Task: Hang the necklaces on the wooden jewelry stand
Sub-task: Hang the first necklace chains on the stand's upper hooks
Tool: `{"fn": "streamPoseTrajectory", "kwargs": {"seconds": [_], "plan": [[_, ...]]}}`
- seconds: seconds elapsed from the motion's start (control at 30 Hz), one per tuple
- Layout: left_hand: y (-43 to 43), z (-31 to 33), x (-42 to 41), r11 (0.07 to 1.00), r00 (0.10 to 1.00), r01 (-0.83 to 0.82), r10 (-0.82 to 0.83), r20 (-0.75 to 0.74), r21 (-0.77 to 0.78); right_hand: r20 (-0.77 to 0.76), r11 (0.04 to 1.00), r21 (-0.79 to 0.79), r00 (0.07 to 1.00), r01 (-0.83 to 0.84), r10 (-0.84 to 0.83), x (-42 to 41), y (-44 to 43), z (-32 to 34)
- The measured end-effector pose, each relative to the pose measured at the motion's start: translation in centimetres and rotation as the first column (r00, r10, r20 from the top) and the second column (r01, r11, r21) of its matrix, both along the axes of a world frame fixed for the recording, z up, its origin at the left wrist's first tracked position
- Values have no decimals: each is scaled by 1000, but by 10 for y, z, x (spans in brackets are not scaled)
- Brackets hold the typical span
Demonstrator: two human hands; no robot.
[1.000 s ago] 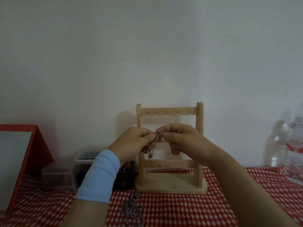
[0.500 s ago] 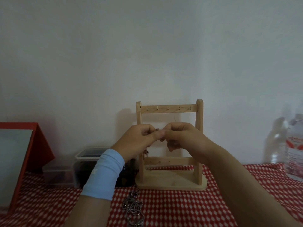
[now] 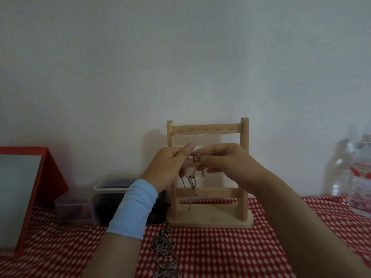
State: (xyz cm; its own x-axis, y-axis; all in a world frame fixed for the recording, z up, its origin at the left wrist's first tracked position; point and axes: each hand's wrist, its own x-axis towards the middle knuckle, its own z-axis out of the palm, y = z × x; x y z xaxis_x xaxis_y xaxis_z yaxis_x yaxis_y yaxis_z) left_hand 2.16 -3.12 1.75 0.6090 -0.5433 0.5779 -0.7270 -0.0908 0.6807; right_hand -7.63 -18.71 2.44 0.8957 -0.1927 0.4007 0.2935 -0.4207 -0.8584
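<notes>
A wooden jewelry stand [image 3: 207, 130] with small hooks on its top bar stands on the red checked cloth against the wall. In front of its middle, my left hand [image 3: 167, 167] and my right hand [image 3: 224, 160] meet and both pinch a thin rose-gold necklace [image 3: 190, 180], whose tangled chain dangles below my fingers. No chain hangs on the top hooks. A pile of silver necklaces [image 3: 165, 251] lies on the cloth in front of the stand, near my left forearm.
Clear plastic boxes [image 3: 112, 189] stand left of the stand, behind my left wrist. A red-framed board [image 3: 46, 173] leans at the far left. A clear water bottle [image 3: 361, 177] stands at the right edge. The white wall is close behind.
My two hands have risen slightly and parted a little, and more of the rose-gold chain now hangs free below my fingers.
</notes>
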Motion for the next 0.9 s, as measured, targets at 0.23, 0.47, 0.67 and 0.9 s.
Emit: {"fn": "streamPoseTrajectory", "kwargs": {"seconds": [0.23, 0.47, 0.67, 0.9], "plan": [[0, 2, -2, 996, 997, 7, -14, -73, -92, 67, 956, 278, 995, -92, 76, 8, 9, -4], [3, 7, -4, 970, 939, 173, -214, -269, -168, -39, 991, 121, 997, -62, 67, 5, 6, -2], [2, 5, 0, 978, 957, 151, -181, -226, -144, -8, 993, 100, 998, -62, 63, 2, 3, 0], [1, 5, 0, 948, 895, 204, -282, -346, -244, -57, 963, 224, 985, -147, 164, 6, 5, -1]]}}
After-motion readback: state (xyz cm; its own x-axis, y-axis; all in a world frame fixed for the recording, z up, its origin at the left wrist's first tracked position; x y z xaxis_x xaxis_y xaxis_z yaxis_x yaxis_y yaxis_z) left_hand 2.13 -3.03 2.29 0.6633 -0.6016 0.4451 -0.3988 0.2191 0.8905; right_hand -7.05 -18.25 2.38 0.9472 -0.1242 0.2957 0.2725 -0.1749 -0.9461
